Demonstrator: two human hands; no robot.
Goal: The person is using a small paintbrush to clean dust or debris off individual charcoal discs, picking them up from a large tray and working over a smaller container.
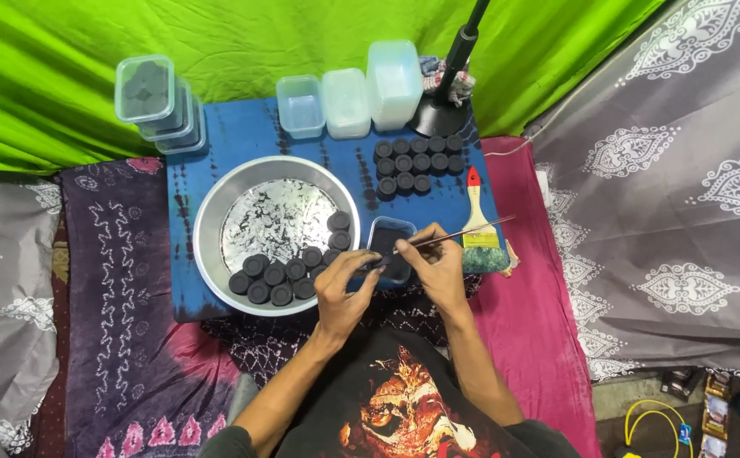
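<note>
While both hands are meeting over the front edge of the blue board, these lines are holding:

Tub: a small clear tub [389, 246] of dark powder is sitting near the board's front right, just beside the pan's right rim.
Left hand: the left hand [342, 288] is pinching a small dark puck [370, 263] at the tub's front edge, fingers closed on it.
Right hand: the right hand [438, 265] is gripping a thin metal rod [455, 236].
Axis: the rod is running from upper right down to lower left, its tip lying over the tub, right by the puck.
Nearer hand: both are touching or almost touching the tub; the left is nearer the pan.
Pan: a round metal pan [209, 222] is holding loose pucks [278, 273] along its front right.
Rows: more pucks [417, 163] are standing in rows behind the tub, well apart from it.
Brush: a brush [478, 229] is lying at the board's right edge, under the rod's far end.
Room: bare board is showing between tub and rows.
</note>
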